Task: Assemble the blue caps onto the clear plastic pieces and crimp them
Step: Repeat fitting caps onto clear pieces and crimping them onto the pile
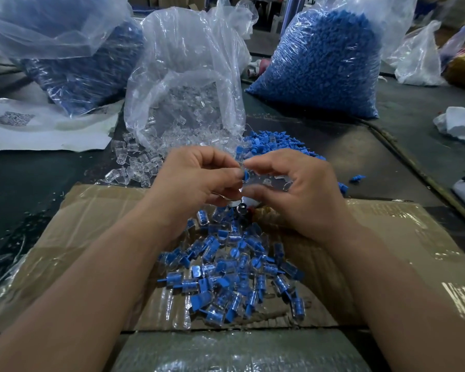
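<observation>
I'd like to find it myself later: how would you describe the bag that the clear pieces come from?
Three big plastic bags stand on the dark table beyond the flattened cardboard. Take the middle bag: unlike the left blue bag and the right blue bag, it holds colourless clear pieces, which spill from its open mouth onto the table.

Your one camera rides on your head, facing forward and down along your forearms. It sits close: your left hand (199, 178) and right hand (298, 191), pinching a cap (245, 174) and clear piece (266, 181), meet mid-frame. Cardboard (78, 237) fills the bottom, bags (320, 63) line the top, and the wide lens takes in the table (360, 157) on both sides.
</observation>
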Tool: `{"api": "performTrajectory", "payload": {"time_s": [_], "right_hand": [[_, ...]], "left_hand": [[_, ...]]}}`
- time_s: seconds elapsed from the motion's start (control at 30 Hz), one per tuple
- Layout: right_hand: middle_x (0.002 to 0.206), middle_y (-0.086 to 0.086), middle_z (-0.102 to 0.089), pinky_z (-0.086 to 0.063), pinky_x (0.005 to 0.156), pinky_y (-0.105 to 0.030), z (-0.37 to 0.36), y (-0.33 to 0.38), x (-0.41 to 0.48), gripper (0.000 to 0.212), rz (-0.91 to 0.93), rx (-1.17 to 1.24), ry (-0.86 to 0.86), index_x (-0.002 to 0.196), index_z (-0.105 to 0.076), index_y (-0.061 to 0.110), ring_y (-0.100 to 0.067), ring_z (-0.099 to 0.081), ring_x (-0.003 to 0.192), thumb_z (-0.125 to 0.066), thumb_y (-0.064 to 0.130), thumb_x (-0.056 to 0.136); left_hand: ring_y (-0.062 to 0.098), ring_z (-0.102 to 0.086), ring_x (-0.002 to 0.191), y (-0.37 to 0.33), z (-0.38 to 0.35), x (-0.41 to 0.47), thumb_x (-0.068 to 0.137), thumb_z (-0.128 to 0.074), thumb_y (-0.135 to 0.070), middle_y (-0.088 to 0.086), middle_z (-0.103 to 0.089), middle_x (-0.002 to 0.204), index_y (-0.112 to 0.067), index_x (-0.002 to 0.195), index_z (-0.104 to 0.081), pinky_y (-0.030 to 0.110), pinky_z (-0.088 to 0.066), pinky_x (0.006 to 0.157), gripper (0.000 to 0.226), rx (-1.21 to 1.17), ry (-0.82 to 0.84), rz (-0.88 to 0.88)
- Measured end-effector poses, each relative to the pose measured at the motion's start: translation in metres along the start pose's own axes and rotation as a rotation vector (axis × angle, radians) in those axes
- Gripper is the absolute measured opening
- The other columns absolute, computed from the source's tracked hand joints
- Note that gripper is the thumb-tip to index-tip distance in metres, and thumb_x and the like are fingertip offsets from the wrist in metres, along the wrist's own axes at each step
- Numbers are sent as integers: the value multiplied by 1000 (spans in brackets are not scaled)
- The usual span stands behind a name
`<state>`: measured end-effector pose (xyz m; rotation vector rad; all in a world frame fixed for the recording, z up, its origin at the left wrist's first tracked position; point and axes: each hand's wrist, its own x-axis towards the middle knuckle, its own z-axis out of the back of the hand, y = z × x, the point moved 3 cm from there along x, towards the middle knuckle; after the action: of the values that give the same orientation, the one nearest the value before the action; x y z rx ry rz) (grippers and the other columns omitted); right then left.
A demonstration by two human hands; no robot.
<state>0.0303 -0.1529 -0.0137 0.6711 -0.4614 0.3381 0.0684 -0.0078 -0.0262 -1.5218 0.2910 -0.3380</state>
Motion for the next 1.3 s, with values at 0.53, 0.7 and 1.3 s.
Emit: {"api": "performTrajectory", "payload": {"time_s": [0.53, 0.7, 1.3], "right_hand": [[90, 9, -62, -50, 78, -12, -3, 4, -2, 25, 76, 101, -112, 100, -69, 6, -4, -60, 89, -70, 10, 76], [87, 10, -62, -49, 75, -9, -1, 5, -2, 26, 56, 155, -89, 100, -67, 10, -1, -61, 86, -71, 13, 74], [88, 5, -66, -50, 77, -13, -2, 6, -3, 24, 51, 117, -53, 97, -70, 4, -7, -62, 88, -72, 8, 74]], "left_hand": [[21, -67, 55, -1, 2, 0, 78, -58, 6, 15, -69, 66, -7, 69, -65, 20, -53, 47, 17, -140, 43, 53], [22, -67, 55, -1, 1, -1, 77, -59, 6, 17, -70, 68, -8, 66, -68, 20, -52, 46, 20, -144, 49, 54], [18, -66, 57, 2, 1, -1, 61, -70, -6, 10, -70, 66, -8, 69, -65, 20, -53, 52, 9, -75, 48, 40]]}}
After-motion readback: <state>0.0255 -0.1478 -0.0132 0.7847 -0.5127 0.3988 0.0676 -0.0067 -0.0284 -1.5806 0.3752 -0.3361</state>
